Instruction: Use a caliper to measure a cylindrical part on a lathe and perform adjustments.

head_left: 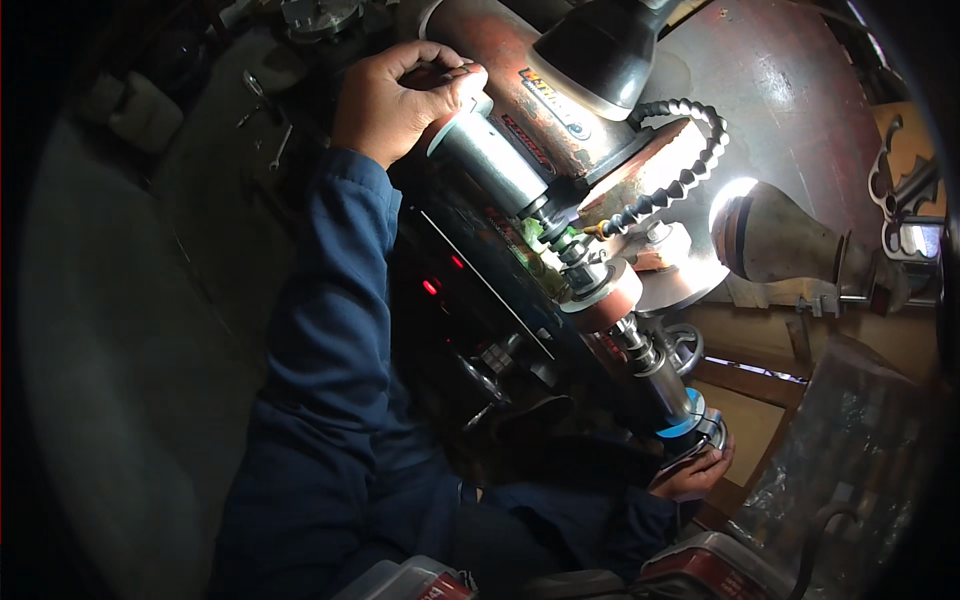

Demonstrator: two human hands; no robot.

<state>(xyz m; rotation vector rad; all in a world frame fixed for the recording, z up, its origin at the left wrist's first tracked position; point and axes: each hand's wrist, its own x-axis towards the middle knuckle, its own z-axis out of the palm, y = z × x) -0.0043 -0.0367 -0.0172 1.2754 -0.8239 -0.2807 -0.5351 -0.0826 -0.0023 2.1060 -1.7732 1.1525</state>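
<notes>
1. The silver cylinder (490, 165) lies by the upper-left end of the machine bed, in line with the reddish-brown disc (605, 308) near mid-bed.
2. The left hand (405, 95) has thumb and fingertips drawn together on the cylinder's outer end; a light, even hold should suit it best.
3. The right hand (697, 474) curls at the blue-banded fitting (682, 418) by the bed's lower-right end; how firmly it grips, I cannot tell. Matching the left's pressure would probably avoid side load.
4. Mind the far long edge: the segmented hose (714, 150) and lamp (605, 55) crowd it.
5. More elbow room seems to lie off the near long edge (485, 280), over the dim grey surface (130, 370).
</notes>
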